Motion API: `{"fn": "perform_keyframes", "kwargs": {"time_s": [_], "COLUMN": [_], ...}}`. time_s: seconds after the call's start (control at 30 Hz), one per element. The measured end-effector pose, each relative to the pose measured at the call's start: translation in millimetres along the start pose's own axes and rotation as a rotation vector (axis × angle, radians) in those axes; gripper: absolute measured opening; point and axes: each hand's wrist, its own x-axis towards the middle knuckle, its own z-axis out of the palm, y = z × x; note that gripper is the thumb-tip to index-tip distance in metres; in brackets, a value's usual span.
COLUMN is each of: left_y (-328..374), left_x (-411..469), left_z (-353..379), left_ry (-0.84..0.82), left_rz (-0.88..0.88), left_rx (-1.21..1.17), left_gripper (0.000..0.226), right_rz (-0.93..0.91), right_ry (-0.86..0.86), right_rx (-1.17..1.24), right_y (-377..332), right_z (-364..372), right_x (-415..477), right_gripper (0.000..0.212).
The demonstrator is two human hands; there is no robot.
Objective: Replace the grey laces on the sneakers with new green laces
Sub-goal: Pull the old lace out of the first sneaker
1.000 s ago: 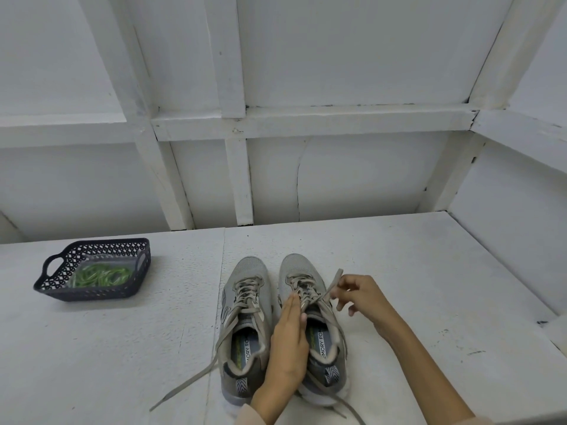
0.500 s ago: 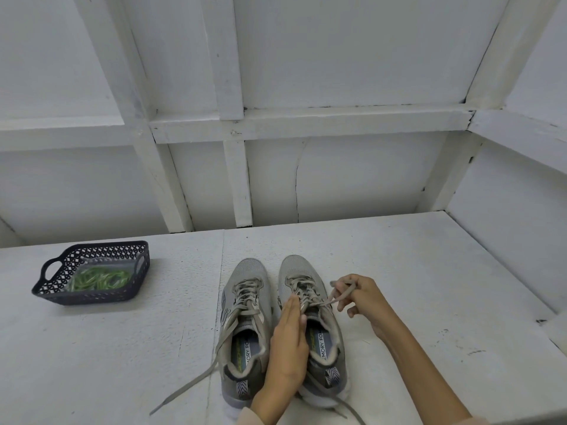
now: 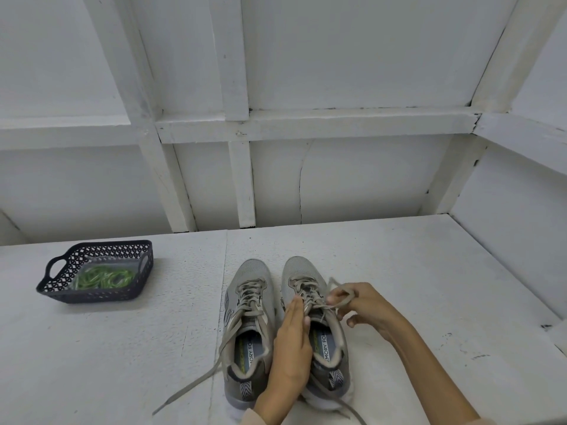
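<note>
Basket (image 3: 92, 295) with green laces (image 3: 104, 277), far left

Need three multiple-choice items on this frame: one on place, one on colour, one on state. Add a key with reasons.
1. Where does the basket stand?
A. left of the sneakers
B. between them
C. right of them

2. What colour are the spare laces in the basket?
A. grey
B. green
C. red

3. What is the right hand doing?
A. lying flat
B. pinching a grey lace
C. lifting the basket

Key: 1 A, it sits far to their left; 2 B, the bundle inside is green; 3 B, its fingers curl round a lace of one sneaker.
</note>
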Motion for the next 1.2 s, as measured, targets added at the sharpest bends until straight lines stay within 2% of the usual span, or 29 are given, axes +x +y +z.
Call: {"fn": "perform_keyframes", "kwargs": {"time_s": [0.07,0.13,0.2,0.23,0.3,0.37,0.43,0.57,0.73,0.9,1.0,1.03,1.1,1.2], "left_y": [-3.7,-7.8,-6.1,-3.9,-1.2,-2.8,-4.9,-3.7,2.2,2.4,9.6,12.4,18.0,22.3], "left_x": [1.5,1.9,0.7,-0.1,-1.6,-0.7,-0.3,-0.1,-2.0,-2.2,-2.5,-0.7,6.6,23.6], "left_z": [1.5,1.6,1.3,1.6,1.9,2.3,2.5,2.3,-0.4,-2.1,-8.7,-12.4,-23.3,-46.1], "left_ry": [-0.008,0.001,0.007,0.007,0.006,0.012,0.024,0.007,0.004,-0.017,-0.028,-0.030,-0.048,-0.069], "left_rz": [-0.005,-0.015,-0.021,-0.021,-0.011,0.002,0.004,0.016,-0.004,-0.007,-0.033,-0.027,0.016,0.086], "left_rx": [-0.024,-0.017,-0.008,0.006,0.050,0.050,0.055,0.058,0.062,0.066,0.015,0.003,0.030,0.165], "left_gripper": [0.117,0.126,0.114,0.096,0.062,0.047,0.045,0.046,0.059,0.047,0.055,0.058,0.046,0.037], "right_rz": [0.003,-0.019,-0.059,-0.075,-0.070,-0.045,-0.057,-0.107,-0.076,-0.022,-0.002,-0.002,-0.046,-0.173], "right_ry": [-0.045,0.056,0.171,0.168,0.023,-0.131,-0.162,-0.086,0.062,0.256,0.200,0.178,0.195,0.189], "right_rx": [-0.035,0.038,0.103,0.097,0.023,-0.092,-0.148,-0.189,-0.110,-0.049,-0.126,-0.173,-0.259,-0.238], "right_y": [1.4,0.1,-3.1,-5.2,-8.0,-6.7,-3.0,2.5,3.0,0.5,2.9,5.5,8.4,6.1], "right_z": [0.0,-2.1,-10.8,-15.5,-20.6,-17.5,-11.9,-10.2,-7.0,-5.5,-11.0,-12.1,-12.2,-5.3], "right_x": [0.1,3.1,5.8,5.8,2.3,-1.2,-1.9,1.0,1.2,2.8,-1.8,-4.2,-8.1,-14.2], "right_gripper": [0.011,0.016,0.014,0.011,0.003,0.013,0.015,0.006,0.013,0.013,0.006,0.014,0.024,0.008]}}
